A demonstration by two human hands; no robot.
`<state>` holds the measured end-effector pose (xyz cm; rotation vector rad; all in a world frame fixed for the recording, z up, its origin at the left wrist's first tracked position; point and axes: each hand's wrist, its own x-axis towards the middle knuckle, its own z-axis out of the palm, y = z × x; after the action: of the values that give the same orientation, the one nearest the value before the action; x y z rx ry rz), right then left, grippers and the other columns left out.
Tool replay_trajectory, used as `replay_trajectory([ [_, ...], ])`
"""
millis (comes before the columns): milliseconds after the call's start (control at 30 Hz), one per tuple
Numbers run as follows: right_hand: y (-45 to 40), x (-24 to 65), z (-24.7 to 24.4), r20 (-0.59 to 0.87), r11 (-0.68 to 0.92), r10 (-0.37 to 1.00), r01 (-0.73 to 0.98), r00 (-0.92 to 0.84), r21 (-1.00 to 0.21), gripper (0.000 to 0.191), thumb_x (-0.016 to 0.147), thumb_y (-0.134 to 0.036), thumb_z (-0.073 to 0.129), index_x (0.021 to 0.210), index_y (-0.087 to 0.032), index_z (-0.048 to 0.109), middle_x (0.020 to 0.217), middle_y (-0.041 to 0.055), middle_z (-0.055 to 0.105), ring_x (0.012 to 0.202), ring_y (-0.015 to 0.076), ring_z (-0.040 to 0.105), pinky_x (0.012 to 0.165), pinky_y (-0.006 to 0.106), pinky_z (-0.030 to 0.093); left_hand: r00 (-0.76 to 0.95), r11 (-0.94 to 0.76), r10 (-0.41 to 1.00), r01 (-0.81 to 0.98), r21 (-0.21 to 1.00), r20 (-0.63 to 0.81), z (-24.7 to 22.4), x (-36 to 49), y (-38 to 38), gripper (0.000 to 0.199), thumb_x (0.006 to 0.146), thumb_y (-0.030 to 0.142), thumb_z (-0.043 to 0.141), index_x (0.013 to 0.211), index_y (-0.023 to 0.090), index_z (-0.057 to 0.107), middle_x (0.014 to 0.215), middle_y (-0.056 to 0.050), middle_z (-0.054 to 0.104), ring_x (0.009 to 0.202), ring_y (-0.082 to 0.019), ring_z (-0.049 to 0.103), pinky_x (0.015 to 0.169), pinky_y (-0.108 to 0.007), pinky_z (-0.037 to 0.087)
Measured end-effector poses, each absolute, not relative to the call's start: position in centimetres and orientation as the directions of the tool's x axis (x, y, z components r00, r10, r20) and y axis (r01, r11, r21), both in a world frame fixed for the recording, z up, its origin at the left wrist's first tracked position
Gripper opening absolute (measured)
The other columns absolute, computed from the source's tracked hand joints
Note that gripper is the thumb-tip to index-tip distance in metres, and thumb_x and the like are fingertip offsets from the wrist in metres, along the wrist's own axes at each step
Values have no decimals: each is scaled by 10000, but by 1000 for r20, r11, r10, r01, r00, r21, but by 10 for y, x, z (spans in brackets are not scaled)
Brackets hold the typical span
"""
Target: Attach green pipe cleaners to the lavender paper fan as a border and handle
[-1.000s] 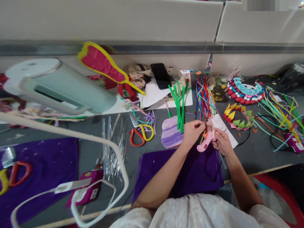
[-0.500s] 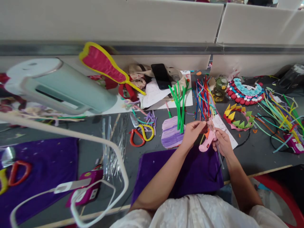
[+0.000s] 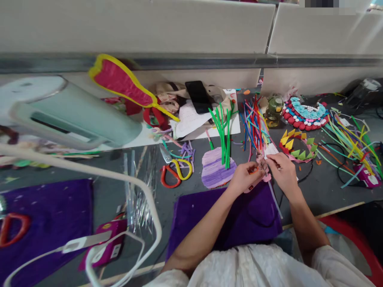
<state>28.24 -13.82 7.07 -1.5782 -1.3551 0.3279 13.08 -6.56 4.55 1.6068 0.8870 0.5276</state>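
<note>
My left hand [image 3: 245, 177] is closed around a small pink glue gun [image 3: 265, 174], whose body shows partly between my hands. My right hand [image 3: 281, 169] is beside its upper end, fingers pinched together near a small pale piece too small to name. Below the glue gun, a clear stick [image 3: 275, 201] hangs over a folded purple cloth [image 3: 221, 215]. To the left of my left hand lies a purple striped pad [image 3: 214, 171] with green stems [image 3: 226, 149] across it.
Red-and-yellow scissors [image 3: 171, 175] and silvery strips [image 3: 142, 199] lie left. A pale green cylindrical appliance [image 3: 89, 115] and white cable [image 3: 119, 173] stand nearer. Pipe cleaners [image 3: 254, 123], a bottle [image 3: 273, 113], a paper crown [image 3: 299, 153] and a beaded collar [image 3: 305, 117] lie beyond my hands.
My left hand has moved onto the glue gun's body. My right hand has left its lower side and risen to its upper end. The view has shifted slightly.
</note>
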Motion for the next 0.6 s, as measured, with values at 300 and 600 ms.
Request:
replay_trajectory([
  [300,-135,274,85,490,128,856,850,166,-511,186,941,-190,495,868,-186,666,807,63,643,775,187,604,717,302,466,603,-269,796,432,861,-54,71,128,-80,250,784,336,574,619,161,506,554,56,380,544,-90,344,545,-238,222],
  [600,-129,281,80,515,78,820,843,249,-532,196,915,-181,476,772,-196,610,747,36,590,692,164,551,669,293,456,591,-214,805,377,901,-56,71,126,-83,265,769,359,602,621,158,511,555,60,368,547,-87,331,532,-229,215],
])
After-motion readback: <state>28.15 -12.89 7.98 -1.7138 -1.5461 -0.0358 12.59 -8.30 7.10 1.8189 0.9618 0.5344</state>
